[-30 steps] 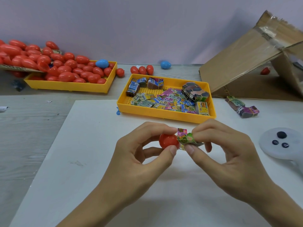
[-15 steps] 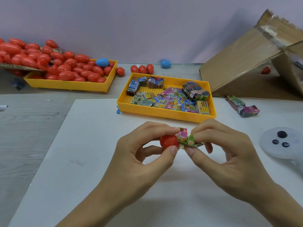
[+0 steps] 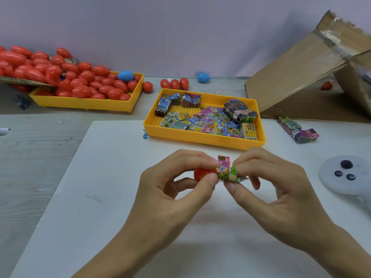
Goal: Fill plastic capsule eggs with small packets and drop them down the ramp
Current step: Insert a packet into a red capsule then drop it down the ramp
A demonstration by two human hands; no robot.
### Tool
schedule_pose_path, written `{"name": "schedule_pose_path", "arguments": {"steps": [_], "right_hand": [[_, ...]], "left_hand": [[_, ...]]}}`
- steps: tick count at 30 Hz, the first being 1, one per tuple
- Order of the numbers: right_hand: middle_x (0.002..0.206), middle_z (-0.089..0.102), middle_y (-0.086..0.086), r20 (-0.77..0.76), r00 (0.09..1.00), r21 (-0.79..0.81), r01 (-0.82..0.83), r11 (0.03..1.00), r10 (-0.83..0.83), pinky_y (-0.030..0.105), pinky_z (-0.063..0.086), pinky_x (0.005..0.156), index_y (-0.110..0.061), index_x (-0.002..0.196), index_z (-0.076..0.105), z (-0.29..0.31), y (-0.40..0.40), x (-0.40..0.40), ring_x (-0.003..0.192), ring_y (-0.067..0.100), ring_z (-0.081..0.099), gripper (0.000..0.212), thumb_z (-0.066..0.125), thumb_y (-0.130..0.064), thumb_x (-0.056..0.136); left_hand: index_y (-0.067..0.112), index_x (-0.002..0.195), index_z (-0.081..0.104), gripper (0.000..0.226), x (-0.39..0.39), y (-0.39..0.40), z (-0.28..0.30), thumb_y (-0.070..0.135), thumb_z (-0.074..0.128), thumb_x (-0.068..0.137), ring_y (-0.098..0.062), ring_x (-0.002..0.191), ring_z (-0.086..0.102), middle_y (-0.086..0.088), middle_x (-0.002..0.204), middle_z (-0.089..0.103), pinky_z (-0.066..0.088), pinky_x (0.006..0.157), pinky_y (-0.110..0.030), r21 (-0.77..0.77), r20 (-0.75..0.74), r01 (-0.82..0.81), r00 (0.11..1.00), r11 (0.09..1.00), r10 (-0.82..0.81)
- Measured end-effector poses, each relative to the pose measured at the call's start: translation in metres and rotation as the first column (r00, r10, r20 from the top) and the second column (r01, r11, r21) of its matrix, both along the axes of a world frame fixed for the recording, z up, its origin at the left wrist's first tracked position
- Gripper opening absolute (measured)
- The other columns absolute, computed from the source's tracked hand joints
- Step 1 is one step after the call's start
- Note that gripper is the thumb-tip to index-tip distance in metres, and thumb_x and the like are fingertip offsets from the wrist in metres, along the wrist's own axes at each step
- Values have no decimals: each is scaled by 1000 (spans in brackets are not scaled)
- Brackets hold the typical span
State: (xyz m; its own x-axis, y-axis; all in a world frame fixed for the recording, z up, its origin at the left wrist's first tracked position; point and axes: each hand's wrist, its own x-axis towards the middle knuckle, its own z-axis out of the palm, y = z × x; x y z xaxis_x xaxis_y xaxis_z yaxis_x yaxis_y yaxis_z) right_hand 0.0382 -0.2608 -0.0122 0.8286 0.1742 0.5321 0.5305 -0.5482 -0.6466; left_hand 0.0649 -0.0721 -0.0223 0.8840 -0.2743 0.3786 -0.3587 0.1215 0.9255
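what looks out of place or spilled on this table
Several red plastic capsule eggs and one blue plastic egg lie loose on the grey table, outside the yellow egg tray. Two banded packet bundles sit outside the yellow packet tray, by the cardboard ramp.

My left hand [image 3: 176, 189] hides most of the red egg half [image 3: 201, 174]; the cardboard ramp [image 3: 313, 77] is cut at the right edge.
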Motion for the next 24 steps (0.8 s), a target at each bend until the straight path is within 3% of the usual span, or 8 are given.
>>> {"name": "schedule_pose_path", "arguments": {"steps": [8, 12, 17, 21, 24], "right_hand": [[85, 63, -2, 55, 998, -77, 40, 996, -36, 11, 36, 70, -10, 83, 74, 0, 4, -2, 81, 8, 56, 12, 67, -20, 83], [93, 63, 0, 70, 996, -81, 55, 995, -49, 16, 40, 69, -13, 89, 75, 2, 3, -3, 86, 14, 60, 15, 71, -27, 84], [105, 63, 6, 50, 997, 143, 52, 988, -59, 31, 49, 66, -17, 89, 73, 7, 2, -4, 95, 24, 63, 12, 69, -28, 85], [94, 67, -2, -123, 992, 327, 70, 942, -31, 27, 50, 63, -20, 86, 69, 9, 0, -1, 90, 22, 66, 9, 67, -29, 83], [88, 71, -2, -234, 972, 363, 94, 927, -7, 23, 50, 61, -25, 89, 70, 10, 1, -1, 80, 18, 68, 12, 71, -32, 79]], "left_hand": [[15, 90, 76, 8, -2, -2, -4, 16, 73, 82, -31, 87, 69, -5, 98, 71, 61, 71, -50, -37, -6, -33, 999, 999, 33], [16, 90, 75, 9, -2, -2, -4, 17, 72, 81, -33, 87, 69, -7, 96, 71, 61, 73, -47, -57, 0, -80, 997, 995, 80], [16, 91, 76, 10, 1, 0, 1, 16, 72, 81, -29, 84, 71, -7, 96, 72, 60, 72, -34, -113, 10, -106, 994, 988, 108], [14, 91, 75, 10, 1, 0, 1, 15, 72, 82, -34, 89, 70, -9, 98, 72, 62, 72, -42, -106, 43, -103, 993, 989, 108], [15, 93, 75, 10, 0, 1, 1, 14, 71, 83, -35, 93, 70, -7, 101, 72, 61, 74, -48, -79, 98, -86, 991, 993, 94]]}}
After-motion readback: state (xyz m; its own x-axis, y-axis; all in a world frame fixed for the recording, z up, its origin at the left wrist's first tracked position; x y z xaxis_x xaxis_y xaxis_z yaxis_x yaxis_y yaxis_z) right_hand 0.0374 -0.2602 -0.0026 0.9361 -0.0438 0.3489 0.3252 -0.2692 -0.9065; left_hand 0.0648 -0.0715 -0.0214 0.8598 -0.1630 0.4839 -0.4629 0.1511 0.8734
